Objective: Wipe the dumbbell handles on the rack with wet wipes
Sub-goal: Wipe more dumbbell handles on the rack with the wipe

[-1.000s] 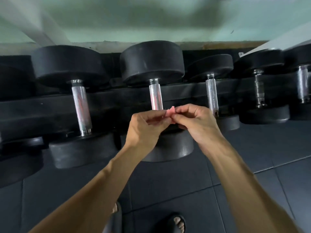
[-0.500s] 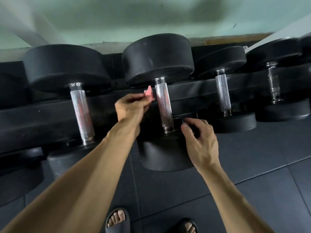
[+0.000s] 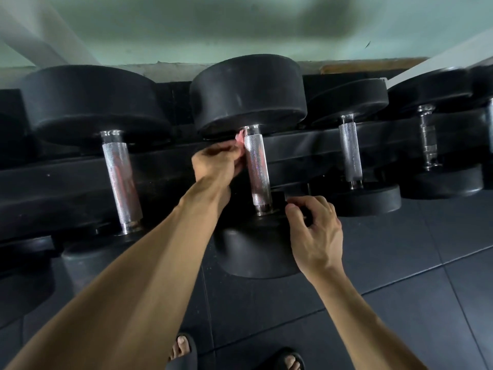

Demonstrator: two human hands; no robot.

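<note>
Since a moment ago, the left hand (image 3: 217, 164) has moved the pink wet wipe (image 3: 241, 137) against the top of the middle dumbbell's knurled metal handle (image 3: 256, 166), fingers pinched on it. The right hand (image 3: 314, 233), fingers loosely curled, now rests on the round black rubber weight (image 3: 256, 249) below. Matching dumbbells lie along the black rack (image 3: 53, 188)
</note>
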